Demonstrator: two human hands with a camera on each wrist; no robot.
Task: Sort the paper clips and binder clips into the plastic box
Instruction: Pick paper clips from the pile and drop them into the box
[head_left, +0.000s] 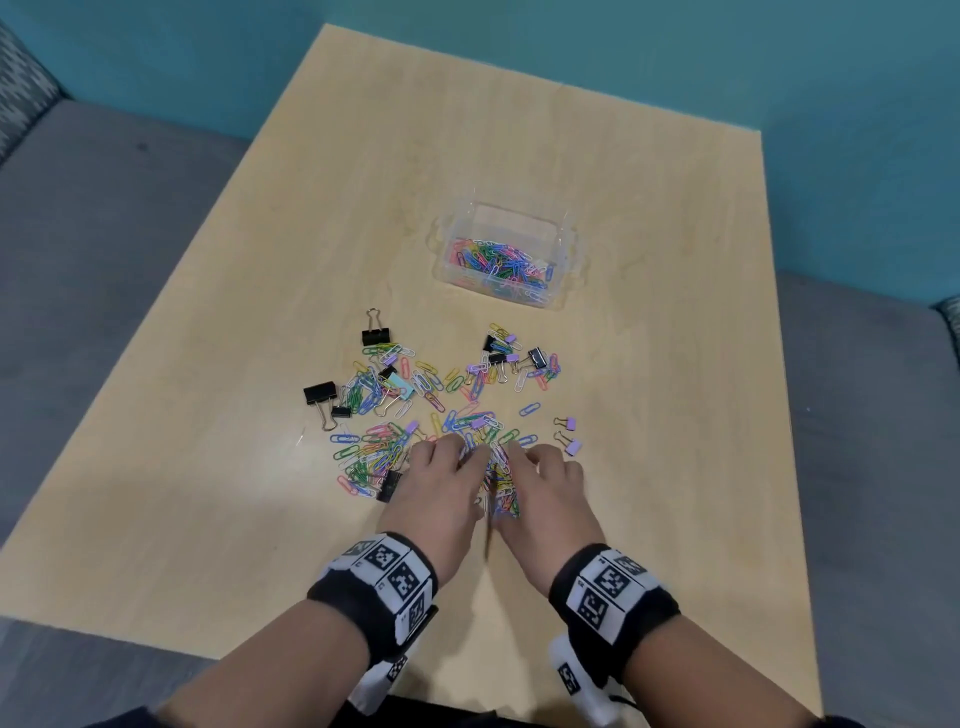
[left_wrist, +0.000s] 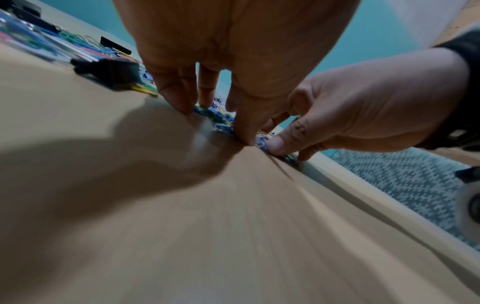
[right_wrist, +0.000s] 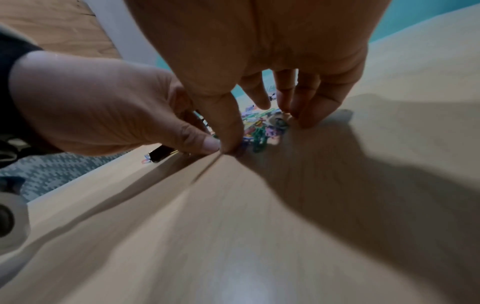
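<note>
Coloured paper clips (head_left: 395, 395) and small binder clips lie scattered on the wooden table (head_left: 519, 130). My left hand (head_left: 452, 462) and right hand (head_left: 540, 465) stand side by side, fingers curled, cupping a heap of paper clips (head_left: 501, 483) between them, fingertips on the tabletop. The left wrist view shows my left hand (left_wrist: 221, 123) and right hand (left_wrist: 337, 115) with thumbs nearly touching over the heap (left_wrist: 218, 121). From the right wrist, my right hand (right_wrist: 259, 115) arches over the same heap (right_wrist: 259, 135). The clear plastic box (head_left: 563, 244) stands farther back and holds many paper clips (head_left: 498, 260).
Black binder clips (head_left: 319, 392) lie left of the scatter, one (head_left: 389, 486) right beside my left hand. Two purple binder clips (head_left: 571, 447) sit just right of my right hand. Grey seat cushions (head_left: 104, 260) flank the table, with a teal wall behind.
</note>
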